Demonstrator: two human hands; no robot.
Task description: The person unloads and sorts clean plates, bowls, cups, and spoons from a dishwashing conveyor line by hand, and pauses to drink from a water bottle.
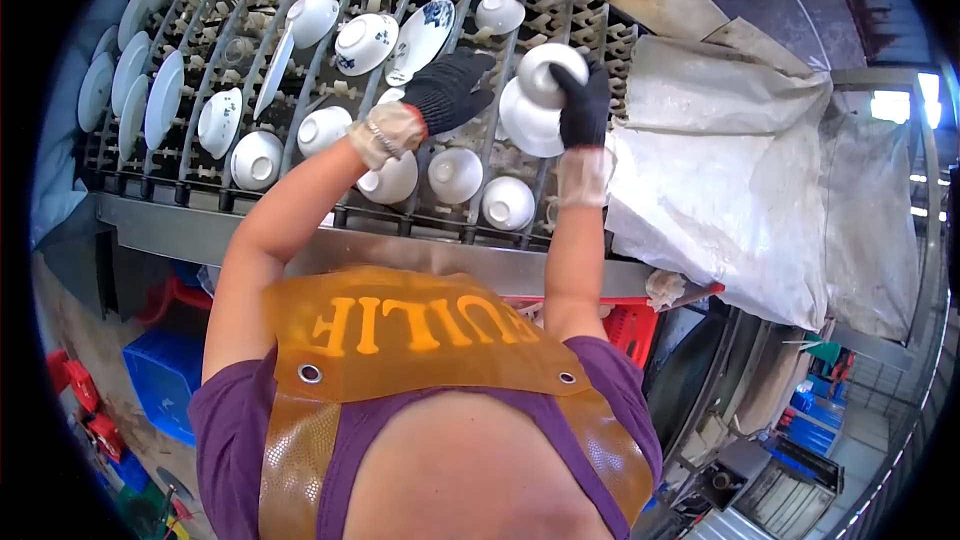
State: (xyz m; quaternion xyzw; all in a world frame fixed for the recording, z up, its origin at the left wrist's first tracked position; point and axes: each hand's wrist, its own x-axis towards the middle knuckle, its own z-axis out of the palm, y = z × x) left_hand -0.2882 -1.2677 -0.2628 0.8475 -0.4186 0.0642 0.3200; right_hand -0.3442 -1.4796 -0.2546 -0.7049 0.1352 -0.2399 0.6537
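Note:
Both hands wear black gloves with pale cuffs. My left hand (450,92) is over the rack beside a blue-patterned oval dish (420,40), its fingers stretched out and apart, with nothing seen in them. A small white bowl lies partly hidden beneath that wrist. Farther right, my right hand (584,108) grips a white bowl (541,67) by its side, thumb on the bowl. Just below that bowl is a larger white bowl (530,122), partly covered by it. Upturned white bowls (455,175) rest nearer my body.
A slatted conveyor rack (270,70) holds several bowls, glasses and upright white plates (164,100) at the left. Its metal edge (400,252) runs in front of my body. A whitish plastic sheet (720,180) hangs at the right. A blue crate (160,385) stands lower left.

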